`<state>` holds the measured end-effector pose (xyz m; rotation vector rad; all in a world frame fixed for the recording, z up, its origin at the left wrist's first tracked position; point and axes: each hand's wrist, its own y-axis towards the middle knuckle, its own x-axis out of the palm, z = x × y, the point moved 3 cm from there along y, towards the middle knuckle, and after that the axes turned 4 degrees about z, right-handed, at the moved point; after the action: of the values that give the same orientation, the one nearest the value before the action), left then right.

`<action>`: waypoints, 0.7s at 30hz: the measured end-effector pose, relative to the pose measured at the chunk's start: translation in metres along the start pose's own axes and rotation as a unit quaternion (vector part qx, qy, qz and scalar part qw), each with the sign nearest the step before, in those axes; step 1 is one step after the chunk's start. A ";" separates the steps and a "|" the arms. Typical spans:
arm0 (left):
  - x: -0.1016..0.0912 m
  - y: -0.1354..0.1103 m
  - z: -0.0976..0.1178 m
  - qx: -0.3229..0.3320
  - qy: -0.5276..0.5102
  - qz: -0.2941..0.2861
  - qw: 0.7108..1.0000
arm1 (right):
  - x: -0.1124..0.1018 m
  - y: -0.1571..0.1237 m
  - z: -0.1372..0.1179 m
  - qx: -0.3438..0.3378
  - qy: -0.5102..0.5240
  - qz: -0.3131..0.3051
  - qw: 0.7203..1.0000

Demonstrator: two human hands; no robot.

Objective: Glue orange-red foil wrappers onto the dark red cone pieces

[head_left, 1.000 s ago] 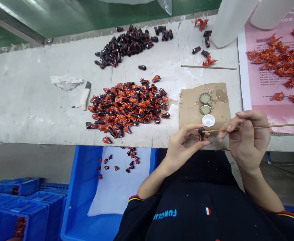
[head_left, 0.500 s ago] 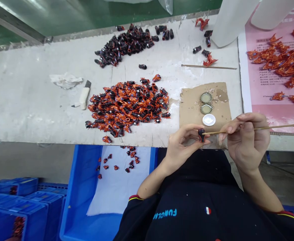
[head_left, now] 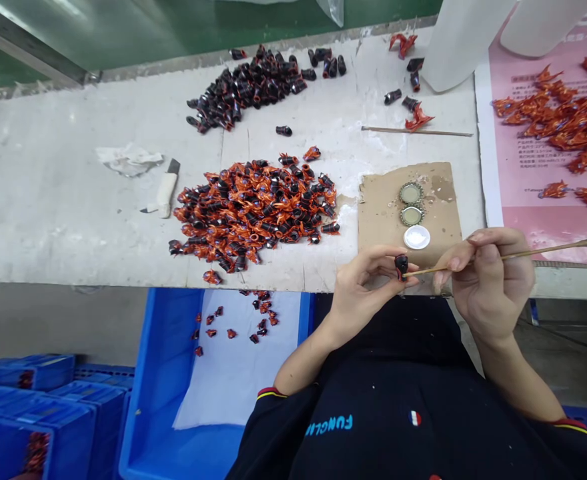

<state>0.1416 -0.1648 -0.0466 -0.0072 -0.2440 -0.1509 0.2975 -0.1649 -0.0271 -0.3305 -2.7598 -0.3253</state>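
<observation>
My left hand (head_left: 366, 287) pinches a small black piece (head_left: 401, 265) between thumb and fingers, just over the near edge of the white table (head_left: 63, 200). My right hand (head_left: 488, 280) grips a long thin brush stick (head_left: 533, 251), and its tip touches the black piece. Just beyond the hands lies a brown cardboard sheet (head_left: 383, 207) carrying two metal bottle caps (head_left: 411, 204) and a small white lid (head_left: 416, 237).
A heap of orange-and-black pieces (head_left: 256, 210) lies left of the cardboard; a heap of black pieces (head_left: 253, 87) sits farther back. More orange pieces (head_left: 558, 120) cover a pink sheet at right. A blue bin (head_left: 173, 400) stands below the table edge, and a knife (head_left: 166, 190) lies at left.
The far end of the brush stick has tilted slightly upward and drawn a little to the left. Both hands have stayed almost in place.
</observation>
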 end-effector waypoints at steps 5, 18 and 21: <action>0.000 0.002 0.001 0.013 0.003 0.007 1.000 | 0.000 0.001 0.000 -0.009 -0.015 0.011 1.000; 0.000 0.001 0.000 -0.014 0.002 0.002 1.000 | -0.001 -0.002 0.001 -0.014 -0.023 -0.005 1.000; -0.001 0.000 0.000 -0.012 -0.006 0.004 1.000 | -0.001 -0.002 0.001 -0.019 -0.016 -0.013 1.000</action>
<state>0.1410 -0.1643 -0.0472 -0.0330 -0.2532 -0.1462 0.2976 -0.1668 -0.0285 -0.3116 -2.7936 -0.3816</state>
